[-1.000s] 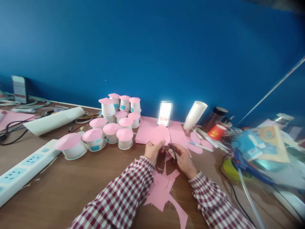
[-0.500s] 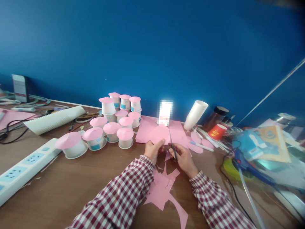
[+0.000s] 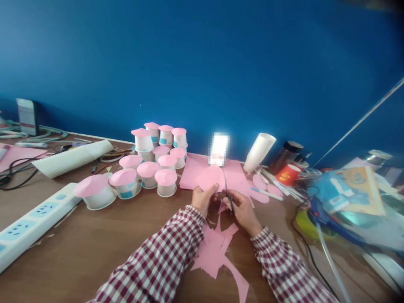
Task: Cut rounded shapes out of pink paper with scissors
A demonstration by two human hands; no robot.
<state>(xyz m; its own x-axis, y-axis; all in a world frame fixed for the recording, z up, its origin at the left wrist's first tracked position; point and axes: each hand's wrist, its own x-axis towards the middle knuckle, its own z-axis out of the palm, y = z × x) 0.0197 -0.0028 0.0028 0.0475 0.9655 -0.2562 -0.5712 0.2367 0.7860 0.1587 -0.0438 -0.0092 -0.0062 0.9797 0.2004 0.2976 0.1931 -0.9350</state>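
Observation:
My left hand [image 3: 204,198] is closed on a piece of pink paper [image 3: 211,178], with the thumb lying on top of its near edge. The fingers of my right hand [image 3: 241,207] are wrapped round the dark handles of a pair of scissors [image 3: 230,203]. The blades point away from me along the paper's right side; how far apart they are is hard to make out. Behind the held piece lie flat pink sheets [image 3: 190,171]. Pink paper scraps [image 3: 214,251] are spread on the table between my forearms.
Paper cups with pink paper tops [image 3: 166,182] stand in rows at the left, beside a white power strip [image 3: 39,219]. To the right are a leaning stack of white cups [image 3: 259,152], pink paper ovals [image 3: 259,195], a red cup [image 3: 288,174] and a blue glue gun [image 3: 334,223] with its cord.
Both hands stay almost in place. The scissors have shifted very slightly left in my right hand; the cups and scraps have not moved.

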